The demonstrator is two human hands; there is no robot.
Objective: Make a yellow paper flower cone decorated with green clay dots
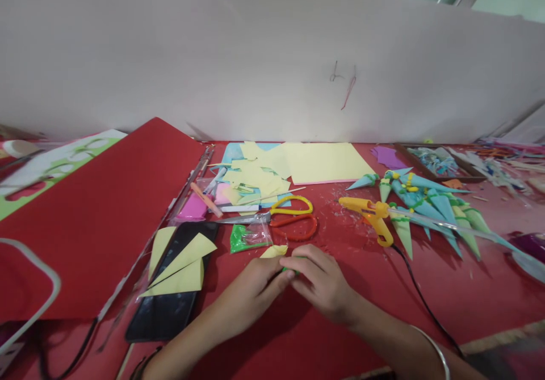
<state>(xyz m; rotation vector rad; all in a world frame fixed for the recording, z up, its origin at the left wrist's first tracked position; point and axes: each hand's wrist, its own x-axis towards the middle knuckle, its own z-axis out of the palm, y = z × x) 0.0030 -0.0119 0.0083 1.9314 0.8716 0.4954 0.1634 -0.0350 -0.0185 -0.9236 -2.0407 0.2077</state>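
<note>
My left hand (258, 289) and my right hand (326, 283) meet over the red table, fingers closed around a small green piece (290, 270), perhaps soft clay. Most of that piece is hidden by the fingers. Just beyond my left fingers shows a bit of pale yellow paper (273, 251); whether I hold it too I cannot tell. An opened green clay packet (244, 239) lies a little farther off. Behind it rest scissors (293, 209) with yellow and red handles. Left of my left hand, folded yellow paper pieces (183, 272) lie on a black phone (164, 312).
A yellow glue gun (374, 215) with its cord lies right, beside several blue and yellow paper cones (430, 204) trimmed with green. Paper scraps (255, 178) and a yellow sheet (330, 163) lie at the back. A large red sheet (106, 215) covers the left. A tray (472, 174) stands back right.
</note>
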